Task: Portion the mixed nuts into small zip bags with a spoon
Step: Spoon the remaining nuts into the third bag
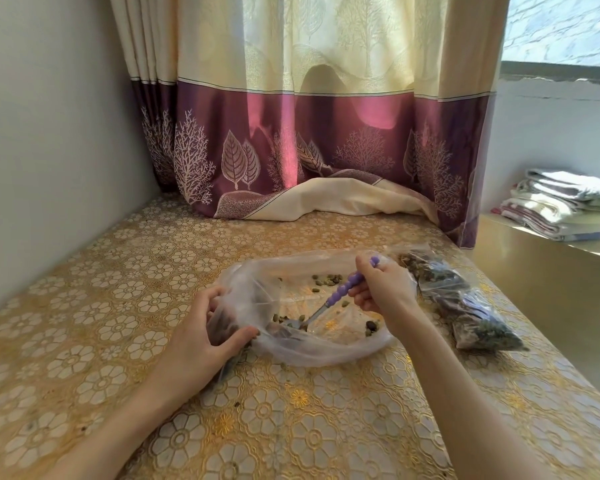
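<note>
On the floral tablecloth (pixel 125 306), the left hand (pixel 208 329) pinches a small zip bag (pixel 222 325) at the big clear bag's (pixel 326 348) nine o'clock, the right hand (pixel 381 289) grips a purple-handled spoon (pixel 340 296) (bowl among scattered nuts (pixel 328 279)), filled bags (pixel 465 306) at three o'clock.

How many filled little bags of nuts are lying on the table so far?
3 visible, in a row to the right of the big plastic bag: one farthest, one in the middle, one nearest. They overlap, so more may be hidden.

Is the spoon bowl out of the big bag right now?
No: the purple-handled spoon, held by the right hand, has its bowl down among the nuts inside the large clear bag.
</note>
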